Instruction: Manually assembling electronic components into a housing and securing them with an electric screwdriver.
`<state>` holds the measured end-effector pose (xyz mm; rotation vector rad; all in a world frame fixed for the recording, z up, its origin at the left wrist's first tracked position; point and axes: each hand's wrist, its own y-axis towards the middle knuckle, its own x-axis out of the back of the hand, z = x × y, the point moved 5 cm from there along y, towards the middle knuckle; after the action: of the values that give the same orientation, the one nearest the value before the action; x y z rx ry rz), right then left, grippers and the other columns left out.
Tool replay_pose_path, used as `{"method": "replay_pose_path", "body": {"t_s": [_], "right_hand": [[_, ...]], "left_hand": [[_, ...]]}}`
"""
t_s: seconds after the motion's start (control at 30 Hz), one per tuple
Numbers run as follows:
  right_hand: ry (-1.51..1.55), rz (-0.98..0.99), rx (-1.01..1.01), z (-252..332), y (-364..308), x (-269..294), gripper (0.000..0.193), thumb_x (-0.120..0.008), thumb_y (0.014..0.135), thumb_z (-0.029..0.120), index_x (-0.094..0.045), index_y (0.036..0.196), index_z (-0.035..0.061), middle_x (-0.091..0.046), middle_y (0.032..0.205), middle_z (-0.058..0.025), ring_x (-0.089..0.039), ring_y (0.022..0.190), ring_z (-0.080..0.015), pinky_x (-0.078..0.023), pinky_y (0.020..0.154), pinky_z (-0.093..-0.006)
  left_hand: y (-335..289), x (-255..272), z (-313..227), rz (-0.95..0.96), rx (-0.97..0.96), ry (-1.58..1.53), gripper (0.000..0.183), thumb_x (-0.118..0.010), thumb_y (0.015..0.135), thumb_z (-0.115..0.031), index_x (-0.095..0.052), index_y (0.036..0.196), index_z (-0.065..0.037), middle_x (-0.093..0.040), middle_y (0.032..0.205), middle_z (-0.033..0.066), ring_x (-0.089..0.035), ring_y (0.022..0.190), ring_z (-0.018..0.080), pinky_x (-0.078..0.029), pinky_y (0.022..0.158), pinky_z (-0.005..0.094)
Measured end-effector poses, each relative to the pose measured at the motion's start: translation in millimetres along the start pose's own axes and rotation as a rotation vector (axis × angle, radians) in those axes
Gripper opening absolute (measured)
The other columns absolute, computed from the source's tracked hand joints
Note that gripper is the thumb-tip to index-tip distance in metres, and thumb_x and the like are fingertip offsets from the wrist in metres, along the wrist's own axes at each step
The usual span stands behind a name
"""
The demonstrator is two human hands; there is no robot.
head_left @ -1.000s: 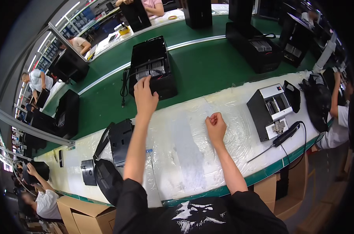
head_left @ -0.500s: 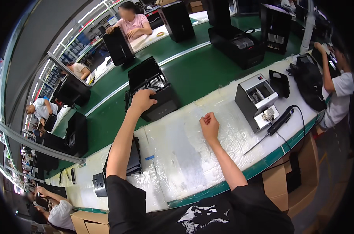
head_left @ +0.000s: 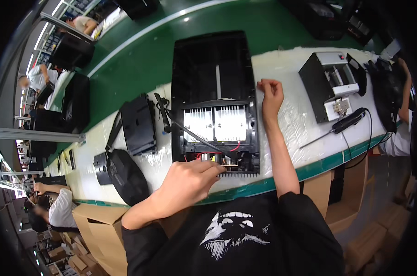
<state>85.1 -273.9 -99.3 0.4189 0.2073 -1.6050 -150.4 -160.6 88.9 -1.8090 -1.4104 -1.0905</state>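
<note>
One opened black casing (head_left: 213, 102) lies in front of a worker in a black printed shirt, its near part on the film-covered worktop (head_left: 292, 123), its far end reaching over the green surface (head_left: 135, 57) beyond, as the head view shows. Inside sit two silver finned blocks (head_left: 230, 123), side by side, with thin red wires (head_left: 238, 146) and one dark cable running over them.

The left hand (head_left: 190, 183) rests at the casing's near rim, fingers bent and drawn close together; from where I stand, I cannot tell whether they pinch the edge. The right hand (head_left: 272, 95) is loosely curled, narrow, with nothing visible in it, just beside the casing's right side.

To the right stand one black-and-silver machine (head_left: 330, 85) with a red switch and, close to it, one corded tool (head_left: 348, 121) with a long thin shaft. To the left lie one black panel (head_left: 138, 129), one rounded black piece (head_left: 125, 177) and one small black box (head_left: 102, 168). Four co-workers are visible, three left, one right.
</note>
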Motion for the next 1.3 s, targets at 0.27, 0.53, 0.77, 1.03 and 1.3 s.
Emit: {"method": "replay_pose_path", "body": {"t_s": [0.27, 0.53, 0.77, 1.03, 1.3], "right_hand": [[-0.040, 0.032, -0.098, 21, -7, 6, 0.010, -0.049, 0.088, 0.007, -0.052, 0.089, -0.0021, -0.060, 0.089, -0.0110, -0.062, 0.079, -0.0190, -0.050, 0.071, -0.0278], [-0.158, 0.129, 0.062, 96, -13, 0, 0.013, -0.048, 0.089, 0.010, -0.054, 0.089, -0.0015, -0.061, 0.086, -0.0117, -0.062, 0.078, -0.0198, -0.050, 0.071, -0.0292], [-0.172, 0.870, -0.144, 147, -52, -65, 0.051, -0.041, 0.093, 0.041, -0.056, 0.106, -0.0059, -0.063, 0.090, -0.0144, -0.063, 0.079, -0.0196, -0.049, 0.075, -0.0292], [0.419, 1.130, -0.492, 194, -119, -101, 0.046, -0.065, 0.082, 0.025, -0.048, 0.113, -0.0048, -0.062, 0.091, -0.0166, -0.064, 0.079, -0.0226, -0.052, 0.071, -0.0309], [0.147, 0.350, 0.268, 224, -94, -57, 0.055, -0.032, 0.098, 0.035, -0.024, 0.134, -0.0056, -0.048, 0.067, -0.0022, -0.035, 0.038, -0.0071, -0.031, 0.034, -0.0195]], "left_hand": [[-60, 12, 99, -0.448, 0.675, -0.406, 0.027, -0.047, 0.093, -0.021, -0.059, 0.095, 0.003, -0.061, 0.078, 0.0069, -0.057, 0.073, 0.0140, -0.045, 0.069, 0.0264], [-21, -12, 132, -0.718, 0.583, -1.268, 0.062, -0.054, 0.088, -0.021, -0.023, 0.139, -0.002, -0.053, 0.117, 0.0125, -0.052, 0.101, 0.0157, -0.037, 0.094, 0.0303], [16, 47, 84, -0.824, 0.095, -0.902, 0.058, -0.046, 0.068, 0.007, -0.038, 0.125, 0.000, -0.053, 0.122, 0.0193, -0.056, 0.097, 0.0157, -0.042, 0.088, 0.0282], [78, 86, -14, -0.440, -0.103, -0.986, 0.054, -0.048, 0.073, -0.012, -0.041, 0.126, -0.003, -0.052, 0.120, 0.0228, -0.052, 0.109, 0.0234, -0.037, 0.096, 0.0301], [45, -34, -18, -0.016, -0.084, -0.734, 0.033, -0.056, 0.080, -0.004, -0.050, 0.112, -0.001, -0.055, 0.093, 0.0152, -0.056, 0.088, 0.0274, -0.045, 0.077, 0.0346]]}}
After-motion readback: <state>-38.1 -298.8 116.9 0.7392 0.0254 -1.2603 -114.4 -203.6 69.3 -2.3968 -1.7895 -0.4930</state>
